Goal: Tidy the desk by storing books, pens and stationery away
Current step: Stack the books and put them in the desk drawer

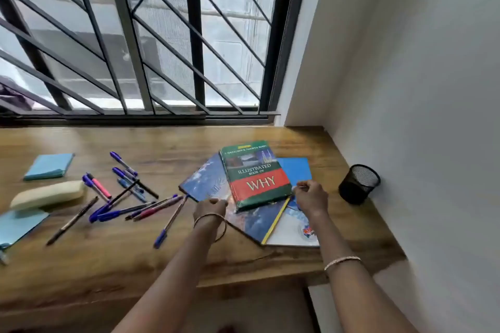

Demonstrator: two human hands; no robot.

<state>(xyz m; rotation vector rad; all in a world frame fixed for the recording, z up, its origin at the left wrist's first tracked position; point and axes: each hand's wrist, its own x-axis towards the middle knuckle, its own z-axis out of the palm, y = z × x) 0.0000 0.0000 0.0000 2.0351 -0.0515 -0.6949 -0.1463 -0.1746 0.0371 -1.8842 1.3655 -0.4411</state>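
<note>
Books lie in a loose, fanned pile at the right of the wooden desk (162, 259): a thick green-and-red hardback titled "Illustrated Book of WHY" (254, 174) sits on top, skewed across a dark blue picture-cover book (208, 180), a plain blue thin book (296, 169) on the far right and a white-and-blue book with a yellow spine (286, 227) nearest the desk's front edge.

Left hand (209, 208) curls onto the near left edge of the pile, fingers bent over the dark blue cover; whether it has actually pinched the cover I cannot tell through the blur. Right hand (311, 196) has its grip narrowed at the right corner of the hardback, fingertips meeting there and seemingly touching the edge.

Risks, as I judge them: the pile is unaligned, so lifting it as one could let the thin lower books slide out and drop off the near edge. The heavy hardback could slip off its glossy neighbours if tilted. The nearest blue-capped pen (170, 220) lies just beside the left hand and could be knocked. The black mesh pen cup (358, 184) stands near the right hand and could be tipped by a sweep.
</note>
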